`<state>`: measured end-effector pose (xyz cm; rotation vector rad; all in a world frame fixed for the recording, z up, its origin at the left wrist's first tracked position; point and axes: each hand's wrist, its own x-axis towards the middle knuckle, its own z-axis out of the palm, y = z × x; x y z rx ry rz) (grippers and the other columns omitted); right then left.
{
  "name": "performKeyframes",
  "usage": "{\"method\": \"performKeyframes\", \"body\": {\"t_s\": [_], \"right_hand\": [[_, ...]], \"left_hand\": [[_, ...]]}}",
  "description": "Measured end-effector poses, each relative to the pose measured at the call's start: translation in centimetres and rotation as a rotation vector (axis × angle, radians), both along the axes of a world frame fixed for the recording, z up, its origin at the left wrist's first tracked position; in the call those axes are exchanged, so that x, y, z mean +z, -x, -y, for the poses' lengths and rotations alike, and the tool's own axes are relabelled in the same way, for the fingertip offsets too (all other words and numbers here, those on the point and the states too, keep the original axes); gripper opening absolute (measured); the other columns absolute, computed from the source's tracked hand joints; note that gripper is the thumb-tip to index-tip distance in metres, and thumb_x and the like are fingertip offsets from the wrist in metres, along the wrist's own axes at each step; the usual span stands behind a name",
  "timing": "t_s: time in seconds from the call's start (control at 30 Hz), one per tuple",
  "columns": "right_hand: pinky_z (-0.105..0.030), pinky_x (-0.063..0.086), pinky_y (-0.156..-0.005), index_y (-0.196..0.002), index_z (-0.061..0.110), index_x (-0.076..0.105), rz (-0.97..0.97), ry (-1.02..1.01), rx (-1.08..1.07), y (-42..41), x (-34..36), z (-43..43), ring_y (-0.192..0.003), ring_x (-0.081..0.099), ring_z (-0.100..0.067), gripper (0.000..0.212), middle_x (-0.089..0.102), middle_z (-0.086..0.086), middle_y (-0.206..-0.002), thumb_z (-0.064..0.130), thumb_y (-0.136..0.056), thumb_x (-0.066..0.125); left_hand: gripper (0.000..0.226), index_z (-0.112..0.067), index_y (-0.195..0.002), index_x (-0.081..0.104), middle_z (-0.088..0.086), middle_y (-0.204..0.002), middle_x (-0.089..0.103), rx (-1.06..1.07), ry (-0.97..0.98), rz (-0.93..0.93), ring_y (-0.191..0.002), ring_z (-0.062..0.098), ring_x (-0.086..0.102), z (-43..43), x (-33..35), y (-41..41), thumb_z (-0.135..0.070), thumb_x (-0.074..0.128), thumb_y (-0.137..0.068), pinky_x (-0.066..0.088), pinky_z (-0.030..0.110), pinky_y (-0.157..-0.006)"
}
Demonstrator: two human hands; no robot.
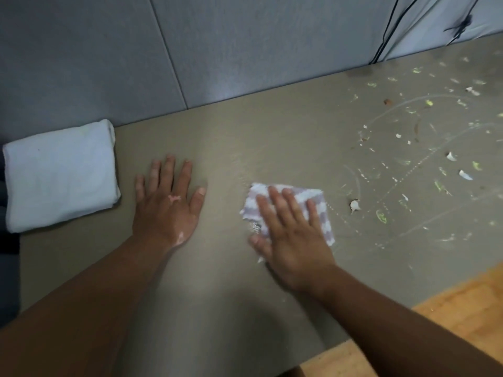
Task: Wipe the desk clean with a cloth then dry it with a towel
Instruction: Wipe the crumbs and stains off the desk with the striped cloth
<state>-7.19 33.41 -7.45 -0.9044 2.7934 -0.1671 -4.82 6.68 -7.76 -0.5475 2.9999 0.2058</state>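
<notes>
A small white-and-lilac checked cloth (313, 198) lies flat on the grey-brown desk (272, 137). My right hand (291, 235) presses on it with straight, spread fingers and covers most of it. My left hand (166, 205) rests flat on the bare desk to the left of the cloth, fingers spread, holding nothing. A folded white towel (60, 175) lies at the desk's far left edge, apart from both hands. The desk's right part carries green smears, white flecks and streaks (424, 164).
A grey padded wall panel (136, 55) runs along the desk's back edge. Black cables (386, 31) hang down it at the upper right. Wooden floor (462, 308) shows past the desk's near right edge.
</notes>
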Motion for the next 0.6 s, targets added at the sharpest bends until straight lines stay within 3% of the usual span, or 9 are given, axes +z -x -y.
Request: {"method": "performKeyframes", "body": {"t_s": [0.1, 0.2, 0.43, 0.6], "right_hand": [[-0.056, -0.005, -0.126, -0.166, 0.029, 0.004, 0.037, -0.051, -0.146, 4.4, 0.6, -3.1, -0.16, -0.008, -0.021, 0.08, -0.003, 0.001, -0.174, 0.072, -0.099, 0.008], [-0.058, -0.002, -0.125, -0.166, 0.028, -0.001, 0.06, -0.069, -0.305, 8.6, 0.8, -5.5, -0.16, -0.007, -0.025, 0.084, -0.007, 0.0, -0.174, 0.073, -0.095, 0.003], [-0.065, -0.007, -0.123, -0.166, 0.018, -0.001, 0.11, 0.016, -0.607, 10.2, 0.3, -2.3, -0.159, -0.011, -0.032, 0.082, -0.01, -0.009, -0.173, 0.067, -0.102, 0.019], [-0.063, -0.013, -0.121, -0.165, 0.014, -0.002, 0.078, -0.001, -0.389, 2.2, 0.5, 3.6, -0.159, -0.01, -0.035, 0.084, -0.008, -0.013, -0.173, 0.065, -0.101, 0.009]], "left_hand": [[0.072, -0.026, -0.161, 0.025, 0.01, -0.169, 0.019, -0.017, 0.026, -0.003, -0.155, 0.035, 0.013, -0.9, -0.1, -1.6, -0.062, 0.014, -0.1, 0.014, 0.059, -0.123], [0.071, -0.026, -0.162, 0.024, 0.01, -0.169, 0.02, -0.037, 0.036, -0.005, -0.155, 0.036, 0.014, -1.2, -0.3, -2.8, -0.062, 0.015, -0.101, 0.015, 0.059, -0.123], [0.071, -0.028, -0.162, 0.023, 0.007, -0.17, 0.018, -0.014, 0.032, -0.038, -0.157, 0.033, 0.012, -1.7, -0.1, -3.0, -0.061, 0.014, -0.1, 0.011, 0.057, -0.125], [0.069, -0.031, -0.162, 0.02, 0.005, -0.172, 0.014, 0.003, 0.028, -0.026, -0.157, 0.03, 0.008, -1.8, 0.2, -3.0, -0.061, 0.014, -0.1, 0.007, 0.055, -0.126]]}}
